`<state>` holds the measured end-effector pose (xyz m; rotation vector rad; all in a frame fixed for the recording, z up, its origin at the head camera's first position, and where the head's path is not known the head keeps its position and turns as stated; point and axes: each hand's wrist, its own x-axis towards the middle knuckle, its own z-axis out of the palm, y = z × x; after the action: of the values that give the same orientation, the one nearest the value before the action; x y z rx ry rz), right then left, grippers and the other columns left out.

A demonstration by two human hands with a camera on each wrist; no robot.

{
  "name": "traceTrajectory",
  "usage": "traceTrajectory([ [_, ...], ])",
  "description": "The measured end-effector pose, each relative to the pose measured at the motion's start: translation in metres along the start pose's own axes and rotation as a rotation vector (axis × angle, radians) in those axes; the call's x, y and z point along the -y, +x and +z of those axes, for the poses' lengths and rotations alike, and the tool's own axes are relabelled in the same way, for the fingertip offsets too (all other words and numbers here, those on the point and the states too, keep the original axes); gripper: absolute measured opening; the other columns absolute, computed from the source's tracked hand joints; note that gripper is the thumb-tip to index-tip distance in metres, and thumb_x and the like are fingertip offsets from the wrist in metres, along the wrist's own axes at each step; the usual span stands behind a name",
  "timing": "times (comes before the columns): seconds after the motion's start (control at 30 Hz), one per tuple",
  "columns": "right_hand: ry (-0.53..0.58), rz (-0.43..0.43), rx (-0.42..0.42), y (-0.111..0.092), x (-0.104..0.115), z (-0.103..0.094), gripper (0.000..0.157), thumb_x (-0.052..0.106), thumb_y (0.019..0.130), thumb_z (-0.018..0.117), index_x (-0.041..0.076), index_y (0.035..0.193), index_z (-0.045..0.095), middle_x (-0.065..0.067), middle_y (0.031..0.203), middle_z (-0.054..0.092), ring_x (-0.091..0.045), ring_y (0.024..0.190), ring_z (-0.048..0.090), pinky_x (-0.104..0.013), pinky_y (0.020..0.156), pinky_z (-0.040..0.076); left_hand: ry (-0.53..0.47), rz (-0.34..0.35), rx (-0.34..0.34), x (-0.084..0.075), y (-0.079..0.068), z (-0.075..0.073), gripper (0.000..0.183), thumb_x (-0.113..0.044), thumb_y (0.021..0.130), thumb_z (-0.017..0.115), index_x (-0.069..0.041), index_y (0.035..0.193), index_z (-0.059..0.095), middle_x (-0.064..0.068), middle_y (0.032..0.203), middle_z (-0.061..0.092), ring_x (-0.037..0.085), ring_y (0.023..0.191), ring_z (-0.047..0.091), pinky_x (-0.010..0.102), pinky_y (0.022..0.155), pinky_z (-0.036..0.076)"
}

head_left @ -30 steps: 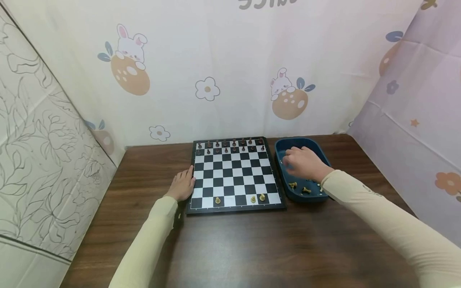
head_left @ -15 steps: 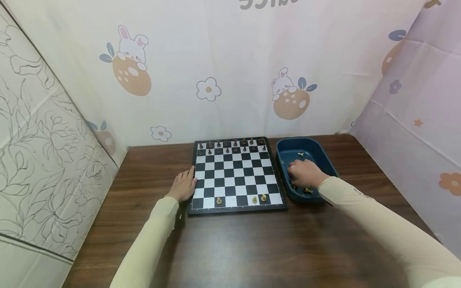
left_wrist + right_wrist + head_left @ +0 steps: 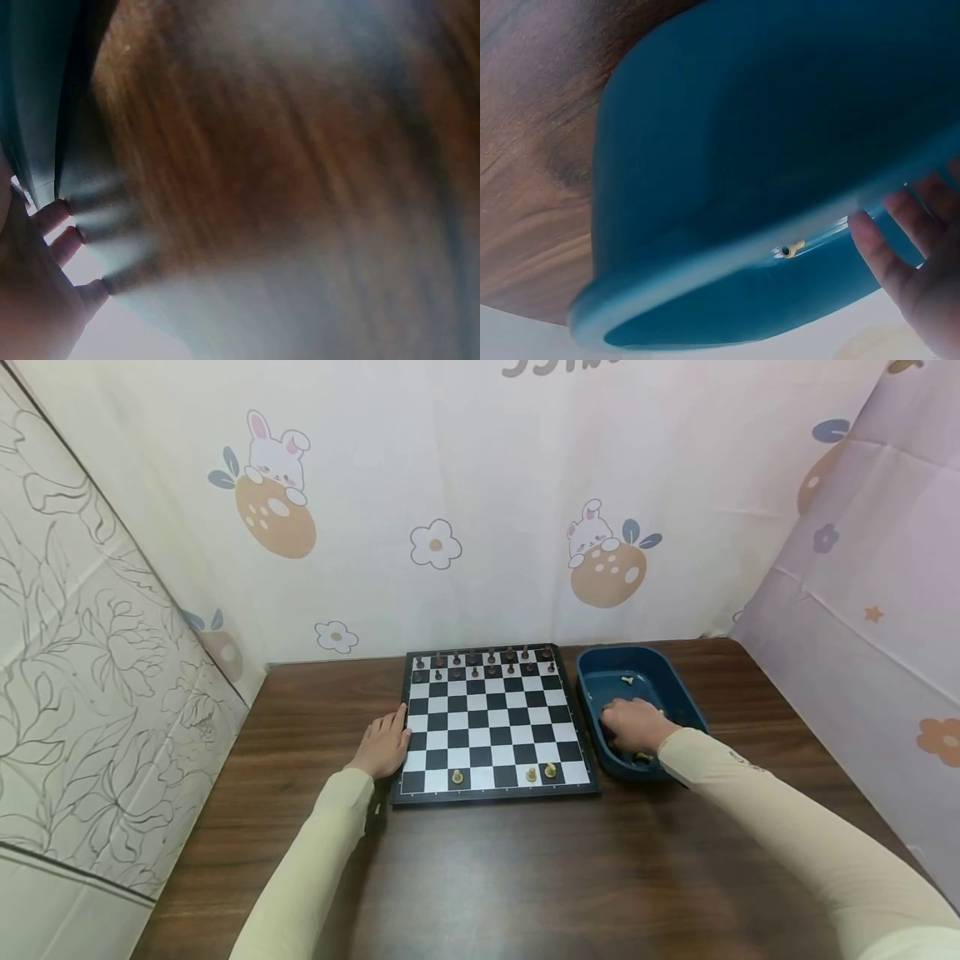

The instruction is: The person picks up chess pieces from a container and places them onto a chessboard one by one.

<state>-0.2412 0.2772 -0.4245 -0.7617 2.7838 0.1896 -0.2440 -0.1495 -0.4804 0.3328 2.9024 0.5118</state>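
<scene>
My left hand (image 3: 381,746) lies palm down at the left side of the chessboard (image 3: 480,729), its straight fingers along the board's edge. My right hand (image 3: 637,724) reaches down into a blue plastic bin (image 3: 613,656) right of the board. Its fingertips dip behind the bin's wall in the right wrist view, so I cannot tell whether they hold a piece. One gold chess piece (image 3: 627,680) lies beyond that hand, and another gold piece (image 3: 642,757) sits near it on the bin's near side. Three gold pieces, one being a pawn-sized piece (image 3: 457,777), stand on the board's nearest row.
Two rows of dark chess pieces (image 3: 491,656) fill the board's far side. Under everything is a brown wooden table (image 3: 480,877). A printed curtain (image 3: 480,460) hangs right behind the table, and a patterned panel (image 3: 97,635) stands at the left.
My right hand has lowered from above the bin into it, toward its near side, uncovering a gold piece at the far side. My left hand stays at the board's edge.
</scene>
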Motion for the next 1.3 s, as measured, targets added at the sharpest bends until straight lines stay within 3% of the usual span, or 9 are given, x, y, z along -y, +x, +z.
traceTrajectory([
  [0.47, 0.141, 0.043, 0.107, -0.005, 0.001, -0.007, 0.006, 0.006, 0.084, 0.07, 0.009, 0.086, 0.064, -0.003, 0.082, 0.057, -0.019, 0.069, 0.052, -0.041, 0.067, 0.053, -0.004, 0.005, -0.006, -0.001, -0.001, -0.001, 0.056, -0.024, 0.104, 0.028, 0.0, 0.152, 0.011, 0.025, 0.148, 0.029, 0.041, 0.135, 0.025, 0.054, 0.112, 0.014],
  [0.77, 0.149, 0.021, 0.073, -0.009, -0.006, -0.013, 0.01, 0.017, 0.083, 0.073, 0.012, 0.085, 0.064, 0.001, 0.081, 0.057, -0.015, 0.069, 0.053, -0.033, 0.064, 0.051, 0.006, -0.004, -0.006, -0.001, -0.001, 0.0, 0.056, -0.024, 0.104, 0.028, 0.0, 0.152, 0.012, 0.025, 0.148, 0.029, 0.041, 0.135, 0.025, 0.054, 0.112, 0.014],
  [1.03, 0.142, 0.0, -0.026, -0.015, -0.013, -0.017, 0.012, 0.021, 0.082, 0.072, 0.014, 0.079, 0.064, 0.003, 0.077, 0.054, -0.014, 0.064, 0.049, -0.029, 0.055, 0.045, -0.008, -0.012, 0.003, -0.001, -0.002, 0.001, 0.056, -0.025, 0.104, 0.029, -0.001, 0.152, 0.012, 0.025, 0.149, 0.029, 0.042, 0.135, 0.025, 0.055, 0.112, 0.014],
  [1.3, 0.142, 0.001, -0.093, -0.021, -0.018, -0.031, 0.013, 0.023, 0.083, 0.072, 0.013, 0.08, 0.067, -0.001, 0.082, 0.057, -0.015, 0.065, 0.049, -0.03, 0.054, 0.047, -0.005, -0.005, -0.001, -0.001, 0.0, 0.0, 0.056, -0.024, 0.104, 0.029, 0.0, 0.152, 0.012, 0.025, 0.148, 0.029, 0.042, 0.135, 0.025, 0.054, 0.112, 0.014],
])
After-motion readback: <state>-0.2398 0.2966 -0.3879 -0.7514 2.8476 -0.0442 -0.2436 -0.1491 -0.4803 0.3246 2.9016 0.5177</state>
